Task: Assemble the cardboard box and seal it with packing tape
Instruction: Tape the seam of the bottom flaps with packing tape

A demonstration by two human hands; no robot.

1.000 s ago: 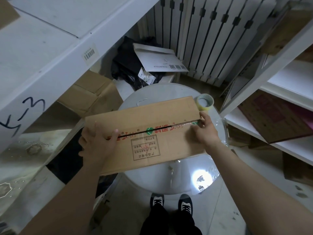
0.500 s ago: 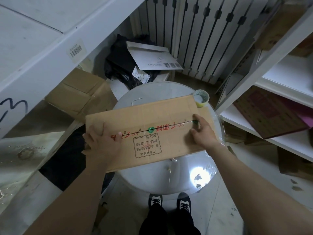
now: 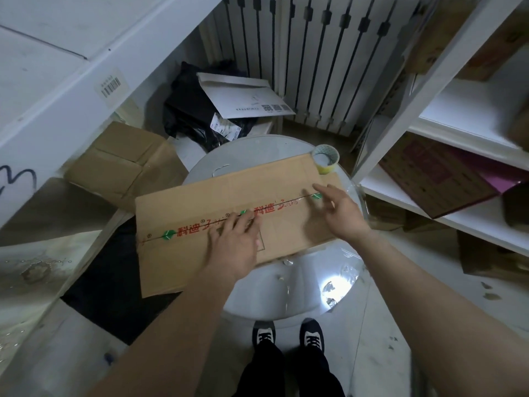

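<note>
On the round white table [image 3: 289, 285] in the middle of the view lies the cardboard box [image 3: 200, 202], top face up, its two flaps closed along a seam that runs from lower left to upper right. The box's left end hangs past the table edge. To the far left, a white shelf [image 3: 57, 90] carries a barcode label [image 3: 111, 86], and a second, crumpled carton [image 3: 120, 164] sits on the floor beneath it. The left hand [image 3: 234, 242] rests palm down on the near flap at the middle of the box, fingers together and extended, fingertips touching the seam by the red print. The right hand [image 3: 340, 213] is at the right end of the box, fingers spread and slightly curled over the seam, gripping nothing; contact with the cardboard cannot be confirmed. A roll of packing tape [image 3: 325, 161] stands on the table just beside the box's far right corner. Behind the table lie a black bag [image 3: 191, 110] and a white envelope [image 3: 243, 96]. White shelving [image 3: 429, 81] stands at the right.
</note>
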